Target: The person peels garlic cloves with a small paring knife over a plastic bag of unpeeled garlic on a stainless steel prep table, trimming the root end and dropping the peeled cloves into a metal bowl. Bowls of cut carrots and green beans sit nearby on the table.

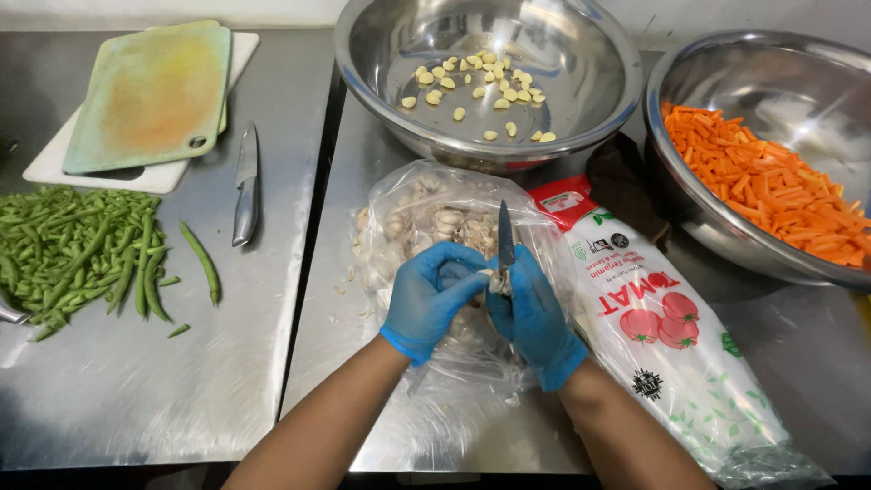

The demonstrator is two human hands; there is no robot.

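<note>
Low in the middle of the frame, two hands in blue gloves meet over a clear plastic bag point(426, 227) of unpeeled garlic. The left hand point(426, 299) curls its fingers around a garlic clove point(494, 279), pinching it at the fingertips. The right hand point(535, 318) is wrapped tight around the handle of a small paring knife point(504, 238), its blade pointing up toward the top of the frame, the base of the blade right against the clove.

Just right of the hands, a long plastic pouch point(671, 336) printed with red tomatoes lies slantwise toward the lower right corner.

At the left of the frame, a heap of green beans point(82, 249) spreads over the steel table point(136, 399), with a few stray beans beside it. Above and right of the heap lies a second knife point(245, 186), all metal, untouched.

Farther up, in the upper left, a green cutting board point(150, 95) rests on a white one point(136, 172). At top centre a large steel bowl point(372, 73) holds peeled garlic cloves point(481, 86) scattered on its bottom. At upper right another steel bowl point(771, 63) holds carrot sticks point(771, 186).
</note>
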